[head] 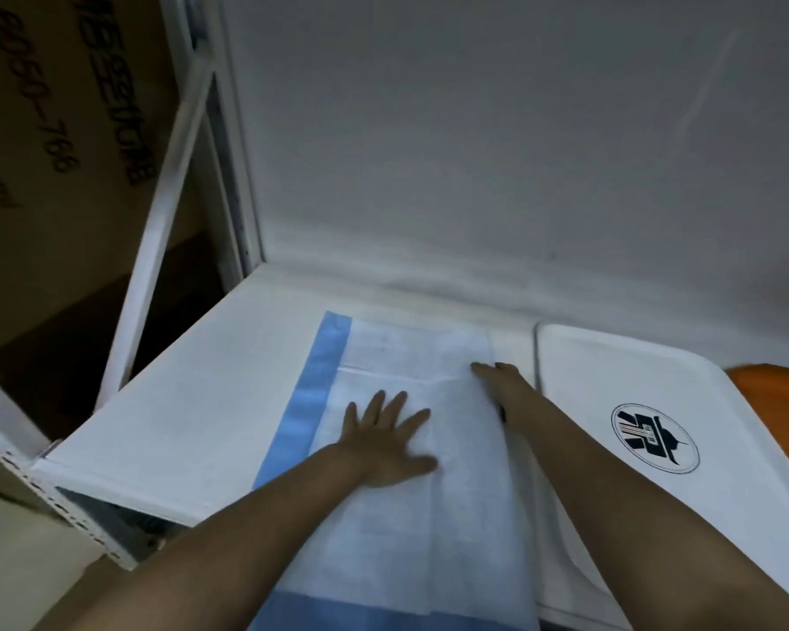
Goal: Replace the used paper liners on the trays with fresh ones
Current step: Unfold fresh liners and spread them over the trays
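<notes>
White liner [429,516] under two hands [383,444], one tray [647,403]

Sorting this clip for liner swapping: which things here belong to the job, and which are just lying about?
Job: paper liner, pressed flat by the left hand and held at its edge by the right hand; white tray.
Lying about: cardboard box, orange object, shelf.
</notes>
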`<state>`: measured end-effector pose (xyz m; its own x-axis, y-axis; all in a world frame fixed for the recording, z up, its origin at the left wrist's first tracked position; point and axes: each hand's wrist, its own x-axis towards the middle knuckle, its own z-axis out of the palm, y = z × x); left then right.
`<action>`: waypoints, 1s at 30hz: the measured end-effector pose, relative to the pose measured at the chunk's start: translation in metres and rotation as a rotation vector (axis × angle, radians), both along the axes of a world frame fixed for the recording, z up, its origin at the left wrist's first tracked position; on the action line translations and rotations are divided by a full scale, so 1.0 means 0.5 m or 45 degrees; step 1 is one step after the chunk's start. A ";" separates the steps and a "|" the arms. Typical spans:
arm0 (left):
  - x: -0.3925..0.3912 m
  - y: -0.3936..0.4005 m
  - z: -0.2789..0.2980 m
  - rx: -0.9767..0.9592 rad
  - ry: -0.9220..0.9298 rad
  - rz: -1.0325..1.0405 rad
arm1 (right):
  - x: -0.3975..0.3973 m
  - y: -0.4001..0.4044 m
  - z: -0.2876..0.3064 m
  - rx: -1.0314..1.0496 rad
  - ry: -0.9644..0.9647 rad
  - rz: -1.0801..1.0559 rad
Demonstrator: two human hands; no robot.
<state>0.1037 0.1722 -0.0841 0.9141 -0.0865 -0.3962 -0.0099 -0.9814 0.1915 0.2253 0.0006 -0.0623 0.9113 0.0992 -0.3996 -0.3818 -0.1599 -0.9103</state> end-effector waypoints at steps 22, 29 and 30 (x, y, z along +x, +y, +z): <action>-0.043 -0.109 -0.020 0.026 -0.014 -0.222 | -0.211 -0.084 0.032 -0.368 0.067 0.402; -0.083 -0.098 0.020 -0.087 -0.019 -0.005 | -0.267 -0.093 0.017 -0.718 -0.159 0.382; -0.102 -0.085 0.022 -0.054 -0.026 0.070 | -0.276 -0.092 0.019 -0.665 -0.169 0.350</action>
